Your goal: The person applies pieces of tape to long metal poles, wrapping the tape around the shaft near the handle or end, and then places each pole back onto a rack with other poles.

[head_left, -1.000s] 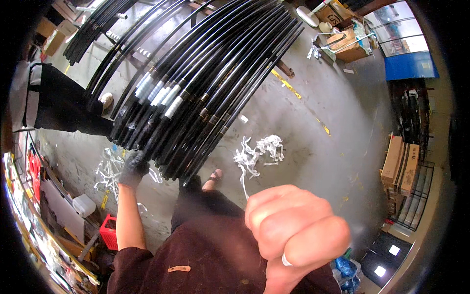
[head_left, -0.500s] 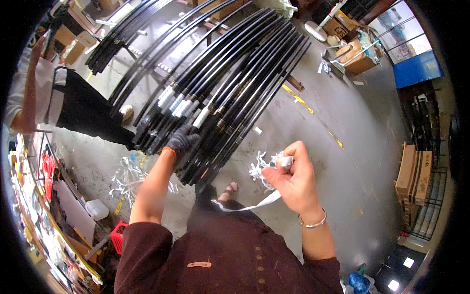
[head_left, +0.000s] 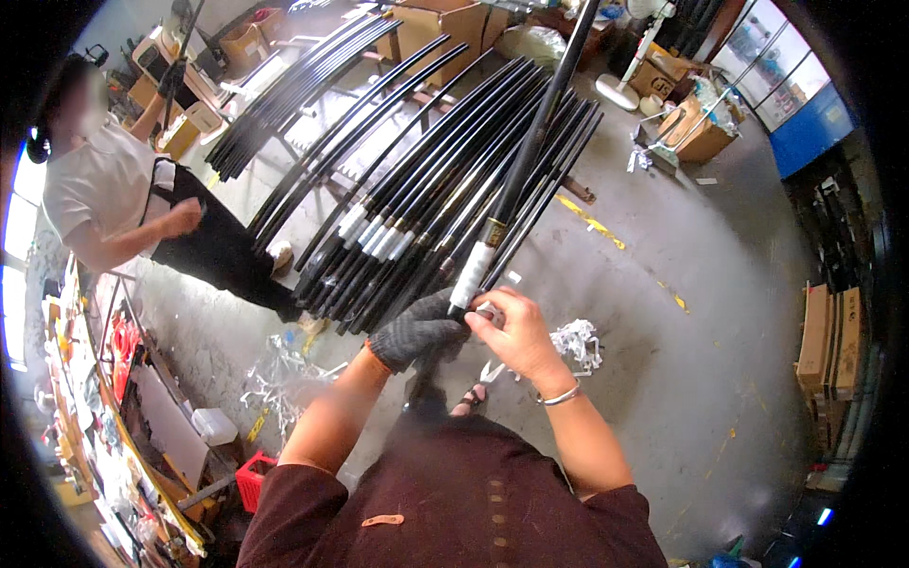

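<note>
1. A long black rod [head_left: 519, 180] with a white wrapped end [head_left: 471, 277] sits just above the middle of the view. It runs up toward 1 o'clock, lifted over the other rods.
2. The left hand [head_left: 417, 329], in a dark knitted glove, is closed around the rod's lower end just below the white wrap.
3. The right hand [head_left: 511, 331] is bare. Its fingers are pinched together at the bottom of the white wrap, touching the gloved hand.
4. The rod looks stiff, smooth and fairly light for its length. Held only at one end, the far tip would likely swing. The wrapped end probably gives the best grip, while the glossy black part looks slippery.
5. At 11 to 12 o'clock a bundle of black rods [head_left: 417, 199] lies fanned out, several with white ends, on a rack that is mostly hidden.
6. White scraps [head_left: 576, 338] lie on the concrete floor [head_left: 682, 379] at 3 o'clock from the hands.
7. Another person [head_left: 123, 208] in a white shirt stands at 9 o'clock.
8. Cardboard boxes [head_left: 696, 133] sit at 1 o'clock and a red crate [head_left: 254, 478] at 7 o'clock.
</note>
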The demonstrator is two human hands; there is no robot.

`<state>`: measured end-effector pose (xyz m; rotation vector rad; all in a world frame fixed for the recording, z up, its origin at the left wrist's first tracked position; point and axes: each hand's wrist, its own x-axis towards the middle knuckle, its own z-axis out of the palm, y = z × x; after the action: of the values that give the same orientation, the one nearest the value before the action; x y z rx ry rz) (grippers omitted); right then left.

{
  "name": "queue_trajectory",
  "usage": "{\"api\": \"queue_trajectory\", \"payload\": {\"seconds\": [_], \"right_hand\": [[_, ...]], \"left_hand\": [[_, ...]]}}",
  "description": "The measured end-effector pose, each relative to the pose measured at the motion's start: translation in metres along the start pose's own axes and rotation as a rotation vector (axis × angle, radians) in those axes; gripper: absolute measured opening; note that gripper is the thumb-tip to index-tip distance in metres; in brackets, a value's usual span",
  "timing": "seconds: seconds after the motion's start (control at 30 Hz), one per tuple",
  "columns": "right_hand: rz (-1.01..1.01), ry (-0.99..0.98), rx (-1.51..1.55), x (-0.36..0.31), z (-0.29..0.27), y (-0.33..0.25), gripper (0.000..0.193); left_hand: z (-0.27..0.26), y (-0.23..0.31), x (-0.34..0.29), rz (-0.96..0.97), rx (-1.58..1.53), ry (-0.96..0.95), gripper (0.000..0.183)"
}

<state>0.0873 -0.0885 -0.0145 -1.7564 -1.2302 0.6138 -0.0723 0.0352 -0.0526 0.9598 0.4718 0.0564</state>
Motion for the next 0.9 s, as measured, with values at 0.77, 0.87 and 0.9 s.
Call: {"api": "queue_trajectory", "payload": {"seconds": [0.77, 0.87, 0.9], "right_hand": [[0.063, 0.172, 0.379, -0.065, -0.098, -0.016, 0.025], [0.017, 0.213, 0.266, -0.062, -0.093, -0.004, 0.031], [0.035, 0.208, 0.176, -0.059, -0.091, -0.01, 0.03]], "left_hand": [[0.098, 0.029, 0.028, 0.129, 0.094, -0.329, 0.071], [0.102, 0.02, 0.034, 0.127, 0.126, -0.282, 0.07], [0.102, 0.019, 0.034, 0.132, 0.137, -0.277, 0.07]]}}
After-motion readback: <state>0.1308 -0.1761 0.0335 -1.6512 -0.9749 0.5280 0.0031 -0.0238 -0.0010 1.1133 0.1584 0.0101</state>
